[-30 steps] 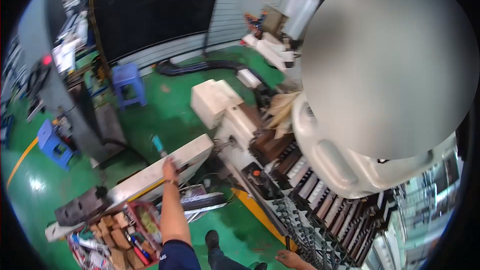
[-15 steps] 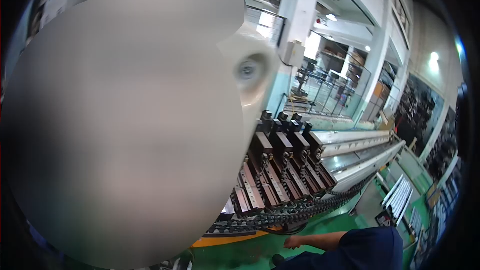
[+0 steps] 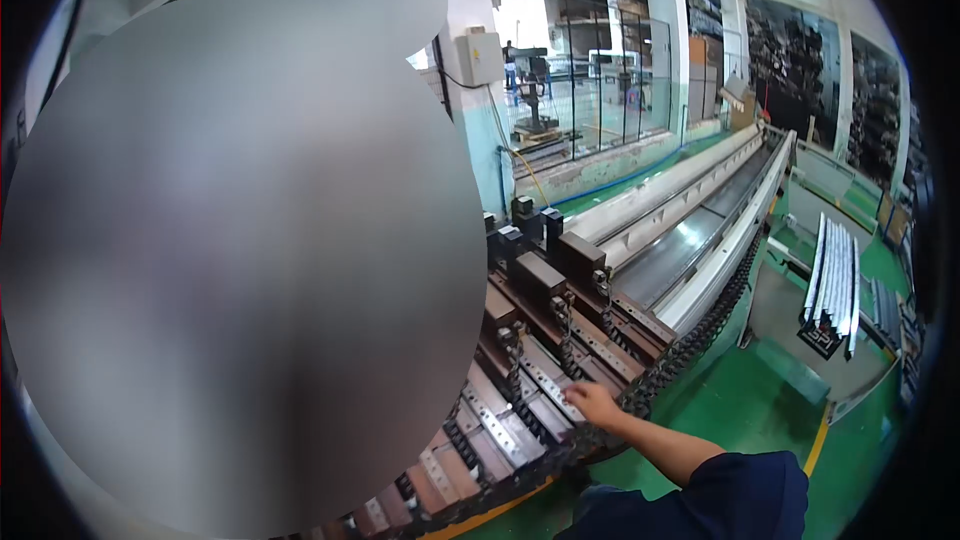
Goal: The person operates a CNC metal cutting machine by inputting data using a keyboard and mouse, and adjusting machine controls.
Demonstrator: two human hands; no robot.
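Observation:
My right hand reaches in from the lower right at the end of a bare forearm and a dark blue sleeve. Its fingers are loosely curled together, with no object showing in them. In this view the fingertips overlap the near end of a machine's metal slide rails. Dark motor-like blocks stand behind those rails, and black cable chain runs along the machine's near side. My left hand does not show; a large blurred area covers the left half of the view.
The machine's long pale bed stretches away to the back right. On the right, a bundle of silvery strips lies on a rack. A pillar with a grey box stands behind the machine. The floor is green with a yellow line.
The view has turned right and tilted. My right hand has gone from hanging low over the green floor to the slide rails, higher in the view.

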